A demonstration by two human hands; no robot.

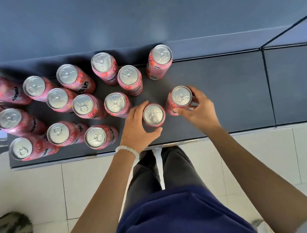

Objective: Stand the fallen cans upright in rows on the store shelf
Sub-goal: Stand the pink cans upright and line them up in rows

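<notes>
Pink cans with silver tops stand all over the dark grey shelf [222,94], and two bare arms reach out over it from below.

The left hand [138,125] is curled around the left side of one pink can [153,114]. Its fingers go up along the can's far side and its thumb bends under the near side, so it is holding that can. A white bead bracelet [128,151] sits on this wrist.

The right hand [197,110] is wrapped around a second pink can [180,96]. Its thumb presses the near side and its fingers curl around the right side, so it is gripping this one. Both arms are stretched forward, with the right arm coming in at a slant.

The two held cans are upright and just beside each other, the right one a bit farther back. I cannot tell if they touch.

To the left of the left hand stands a big group of upright pink cans [84,106], close together in loose rows. One more pink can [159,61] stands alone behind the hands, near the back of the shelf. To the right of the right hand the shelf is bare grey.

Under the arms are dark trousers [178,168], a blue top [177,217] and pale floor tiles [91,182].
</notes>
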